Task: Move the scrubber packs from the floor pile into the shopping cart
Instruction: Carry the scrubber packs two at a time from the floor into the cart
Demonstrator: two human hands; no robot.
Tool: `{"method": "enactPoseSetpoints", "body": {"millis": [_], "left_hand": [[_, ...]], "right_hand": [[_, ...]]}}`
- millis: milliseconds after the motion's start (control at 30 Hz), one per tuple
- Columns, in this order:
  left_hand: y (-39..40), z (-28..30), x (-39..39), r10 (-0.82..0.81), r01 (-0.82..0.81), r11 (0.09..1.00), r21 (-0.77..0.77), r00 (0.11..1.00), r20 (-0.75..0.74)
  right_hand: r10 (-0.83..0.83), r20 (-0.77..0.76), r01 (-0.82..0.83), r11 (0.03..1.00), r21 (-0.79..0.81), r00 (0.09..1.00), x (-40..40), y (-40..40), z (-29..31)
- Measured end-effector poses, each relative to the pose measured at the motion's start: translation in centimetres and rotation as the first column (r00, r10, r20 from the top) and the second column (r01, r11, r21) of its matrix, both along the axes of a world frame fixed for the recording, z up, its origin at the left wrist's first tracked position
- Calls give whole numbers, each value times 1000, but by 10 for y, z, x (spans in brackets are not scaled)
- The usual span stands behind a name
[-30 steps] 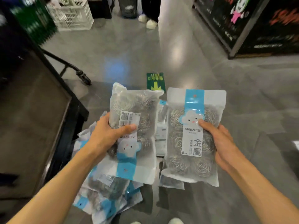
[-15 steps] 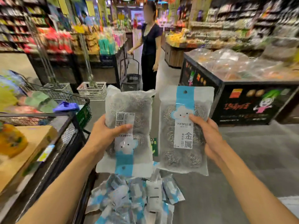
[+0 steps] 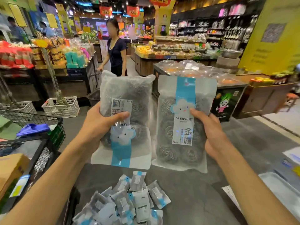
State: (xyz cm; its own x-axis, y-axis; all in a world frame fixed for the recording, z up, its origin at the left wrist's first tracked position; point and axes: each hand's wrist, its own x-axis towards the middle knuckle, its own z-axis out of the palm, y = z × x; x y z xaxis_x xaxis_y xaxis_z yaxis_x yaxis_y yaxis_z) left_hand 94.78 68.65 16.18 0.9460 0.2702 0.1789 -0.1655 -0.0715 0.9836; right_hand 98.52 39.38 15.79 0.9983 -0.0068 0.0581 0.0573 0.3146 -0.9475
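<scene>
This is a supermarket. Long shelves (image 3: pixel 211 30) packed with goods line the back wall, display tables (image 3: pixel 170 54) carry heaped produce and packaged food, and red banners (image 3: pixel 133 11) hang from the ceiling. A shopper (image 3: pixel 116 51) stands in the aisle, a wire shopping cart (image 3: pixel 48 135) sits at left, and plastic crates (image 3: pixel 62 106) rest on the floor.

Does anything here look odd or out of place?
Two things. The scrubber pack in the left hand is upside down, its label inverted, while the pack in the right hand reads upright. A jumbled pile of packs lies on the floor beside the shopping cart.
</scene>
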Motion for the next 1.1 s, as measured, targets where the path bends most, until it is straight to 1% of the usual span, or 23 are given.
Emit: {"method": "enactPoseSetpoints", "body": {"millis": [167,267,433,600,733,833,900,1033,1100], "left_hand": [[-47,11,27,-168,168,986,-5,986,9],[-86,17,43,-251,252,968,-7,968,13],[-172,20,59,-410,410,912,-9,912,0],[-269,14,56,-513,513,858,-25,858,-2],[-346,14,45,-595,594,803,-36,804,-12],[-407,16,32,-672,671,740,-40,741,-2],[-452,18,21,-733,732,680,-36,681,3],[-545,17,-13,-860,859,510,-31,511,2],[-588,19,-34,-912,912,409,-45,409,-1]], "right_hand": [[-173,-4,173,985,-9,985,-17,-49,13],[-277,-5,276,961,-24,961,-30,-87,20],[-448,-10,448,894,-32,894,-64,-160,18],[-588,-17,585,807,-73,809,-106,-237,11],[-682,-22,680,731,-64,731,-151,-300,15],[-756,-14,753,654,-70,655,-195,-343,21],[-816,-7,814,577,-70,578,-227,-369,24],[-920,7,918,391,-56,392,-301,-406,29],[-957,12,956,290,-47,291,-337,-418,28]]}}
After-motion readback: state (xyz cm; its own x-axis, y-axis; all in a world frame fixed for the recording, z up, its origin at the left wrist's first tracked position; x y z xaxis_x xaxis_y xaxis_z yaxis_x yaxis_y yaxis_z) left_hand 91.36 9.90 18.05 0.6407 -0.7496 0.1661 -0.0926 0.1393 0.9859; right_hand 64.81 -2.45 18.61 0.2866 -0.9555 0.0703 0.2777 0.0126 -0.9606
